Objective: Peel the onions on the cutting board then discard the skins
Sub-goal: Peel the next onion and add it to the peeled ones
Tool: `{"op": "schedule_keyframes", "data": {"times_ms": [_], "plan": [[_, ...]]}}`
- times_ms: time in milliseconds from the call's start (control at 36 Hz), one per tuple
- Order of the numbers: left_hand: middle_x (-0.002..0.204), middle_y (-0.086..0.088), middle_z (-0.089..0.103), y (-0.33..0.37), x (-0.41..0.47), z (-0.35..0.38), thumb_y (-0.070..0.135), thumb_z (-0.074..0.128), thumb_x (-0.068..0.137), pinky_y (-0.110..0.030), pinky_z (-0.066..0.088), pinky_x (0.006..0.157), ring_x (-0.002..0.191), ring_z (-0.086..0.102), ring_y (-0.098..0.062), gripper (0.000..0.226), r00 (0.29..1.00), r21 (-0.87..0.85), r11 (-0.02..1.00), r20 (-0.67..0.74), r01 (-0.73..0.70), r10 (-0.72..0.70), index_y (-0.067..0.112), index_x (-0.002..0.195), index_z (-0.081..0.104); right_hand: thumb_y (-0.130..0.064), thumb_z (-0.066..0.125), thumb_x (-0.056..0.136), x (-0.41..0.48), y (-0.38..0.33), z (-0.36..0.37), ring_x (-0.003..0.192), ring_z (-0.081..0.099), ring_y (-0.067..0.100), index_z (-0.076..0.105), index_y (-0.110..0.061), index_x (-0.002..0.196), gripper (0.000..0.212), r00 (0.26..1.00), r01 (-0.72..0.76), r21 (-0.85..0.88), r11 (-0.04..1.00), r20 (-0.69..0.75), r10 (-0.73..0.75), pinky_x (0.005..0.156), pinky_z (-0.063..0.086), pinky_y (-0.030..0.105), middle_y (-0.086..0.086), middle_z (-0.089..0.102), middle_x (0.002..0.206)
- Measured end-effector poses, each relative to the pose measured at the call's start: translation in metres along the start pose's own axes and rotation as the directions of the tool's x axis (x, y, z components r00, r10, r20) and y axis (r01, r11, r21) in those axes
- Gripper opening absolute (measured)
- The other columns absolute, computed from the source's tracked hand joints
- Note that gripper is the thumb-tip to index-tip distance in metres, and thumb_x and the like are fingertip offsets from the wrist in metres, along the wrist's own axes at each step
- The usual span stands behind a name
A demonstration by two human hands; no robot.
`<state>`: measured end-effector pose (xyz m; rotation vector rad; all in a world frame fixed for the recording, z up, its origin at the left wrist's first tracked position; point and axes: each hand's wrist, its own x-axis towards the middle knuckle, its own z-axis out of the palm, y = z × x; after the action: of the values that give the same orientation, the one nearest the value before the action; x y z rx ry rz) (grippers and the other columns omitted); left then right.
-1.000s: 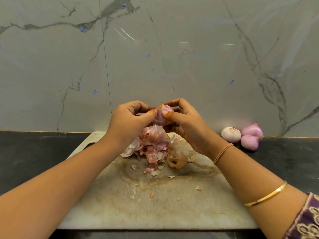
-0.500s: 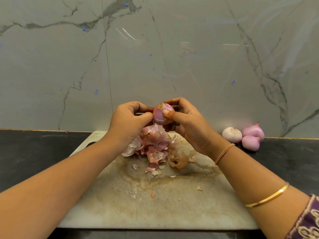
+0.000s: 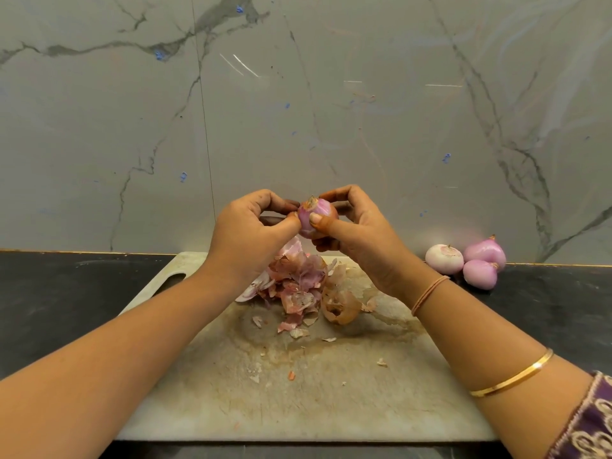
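Observation:
I hold a small pink onion (image 3: 316, 215) in the air above the far end of the pale, stained cutting board (image 3: 308, 399). My right hand (image 3: 361, 233) grips it from the right, thumb across its front. My left hand (image 3: 248, 233) pinches its left side with thumb and curled fingers. Under my hands a heap of pink and brown onion skins (image 3: 298, 286) lies on the board, with a curled brown skin (image 3: 339, 308) at its right edge.
Three peeled pink onions (image 3: 467, 261) sit together on the dark counter (image 3: 59, 299) to the right of the board, against the grey marble wall (image 3: 331, 111). Small skin scraps are scattered over the board's middle.
The onion has turned a little between my fingers, so more of its pink side faces me. Both hands stay in the same place above the skins.

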<state>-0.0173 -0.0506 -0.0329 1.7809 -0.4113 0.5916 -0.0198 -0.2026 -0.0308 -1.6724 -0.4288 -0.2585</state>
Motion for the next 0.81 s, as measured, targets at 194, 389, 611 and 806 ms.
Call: {"op": "schedule_keyframes", "data": {"times_ms": [194, 389, 611, 806], "plan": [[0.077, 0.008, 0.071, -0.0021, 0.0007, 0.0, 0.006, 0.069, 0.081, -0.019, 0.056, 0.065, 0.067, 0.069, -0.005, 0.015, 1.0, 0.013, 1.0, 0.008, -0.026, 0.026, 0.021, 0.078, 0.068, -0.017, 0.066, 0.089, -0.0013, -0.0011, 0.0002, 0.083, 0.064, 0.018, 0.048, -0.015, 0.112, 0.03, 1.0, 0.011, -0.023, 1.0, 0.006, -0.011, 0.07, 0.057, 0.024, 0.002, 0.054, 0.109], [0.074, 0.012, 0.067, -0.0028, -0.0005, 0.0006, 0.008, 0.069, 0.081, -0.008, 0.048, 0.054, 0.062, 0.063, 0.005, 0.02, 0.996, 0.135, 0.987, -0.007, -0.09, 0.092, 0.026, 0.075, 0.061, -0.016, 0.065, 0.09, -0.0009, 0.0002, 0.0002, 0.085, 0.064, 0.019, 0.048, -0.011, 0.117, 0.032, 1.0, 0.009, -0.041, 0.999, 0.007, -0.008, 0.07, 0.057, 0.025, 0.002, 0.055, 0.112], [0.071, 0.0, 0.069, -0.0038, 0.0065, -0.0044, 0.014, 0.07, 0.079, -0.036, 0.057, 0.069, 0.073, 0.069, -0.021, 0.007, 0.998, 0.103, 0.993, -0.037, 0.057, -0.054, 0.016, 0.075, 0.065, -0.01, 0.061, 0.091, -0.0002, -0.0027, -0.002, 0.083, 0.063, 0.023, 0.053, -0.01, 0.11, 0.02, 0.996, -0.072, 0.138, 0.988, 0.063, 0.064, 0.07, 0.055, 0.03, 0.014, 0.062, 0.107], [0.073, 0.0, 0.068, -0.0054, 0.008, -0.0069, 0.017, 0.069, 0.081, -0.035, 0.056, 0.069, 0.077, 0.067, -0.021, 0.009, 0.997, 0.159, 0.984, -0.023, 0.08, -0.077, 0.017, 0.074, 0.063, -0.012, 0.063, 0.087, -0.0007, -0.0039, -0.004, 0.071, 0.059, 0.019, 0.058, -0.011, 0.102, 0.016, 0.988, -0.122, 0.236, 0.964, 0.118, 0.096, 0.062, 0.052, 0.027, 0.009, 0.065, 0.087]]}}
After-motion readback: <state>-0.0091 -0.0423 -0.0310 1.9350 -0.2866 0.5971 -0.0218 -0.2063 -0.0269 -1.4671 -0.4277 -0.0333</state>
